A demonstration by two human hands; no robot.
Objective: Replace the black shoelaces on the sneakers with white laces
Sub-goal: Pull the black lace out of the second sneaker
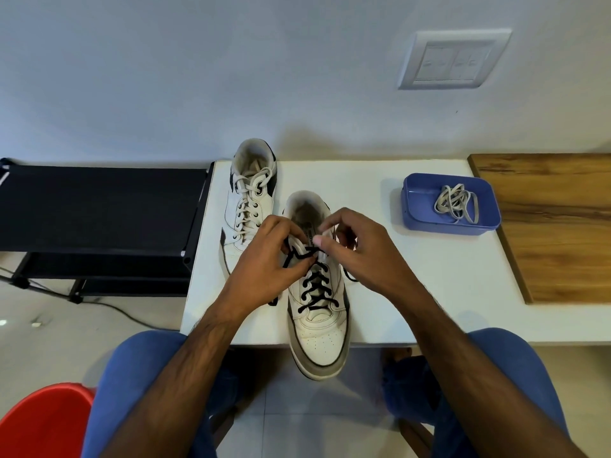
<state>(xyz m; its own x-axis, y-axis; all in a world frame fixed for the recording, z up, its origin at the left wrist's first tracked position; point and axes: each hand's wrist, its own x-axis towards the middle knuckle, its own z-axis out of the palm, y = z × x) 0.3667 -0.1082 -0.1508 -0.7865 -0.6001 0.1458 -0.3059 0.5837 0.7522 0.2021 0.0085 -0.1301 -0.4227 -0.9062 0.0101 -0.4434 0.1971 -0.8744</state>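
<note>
Both pinching the black lace (pixel 314 276) at the top eyelets of the near sneaker (pixel 319 312) on the white table (pixel 413 282), left hand (pixel 264 262) and right hand (pixel 360 246); judged at risk of snagging an aglet or dragging the overhanging toe off the edge.

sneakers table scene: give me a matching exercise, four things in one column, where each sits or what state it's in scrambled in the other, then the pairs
Things:
1. near sneaker
2. far sneaker
3. loose white lace
4. wooden board

States or places:
A. lying coiled in the blue tray
B. already threaded with a white lace
C. on the right end of the white table
D. still threaded with a black lace, both hands at its upper eyelets, toe past the table edge

Pairs: 1-D, 2-B, 3-A, 4-C
</note>
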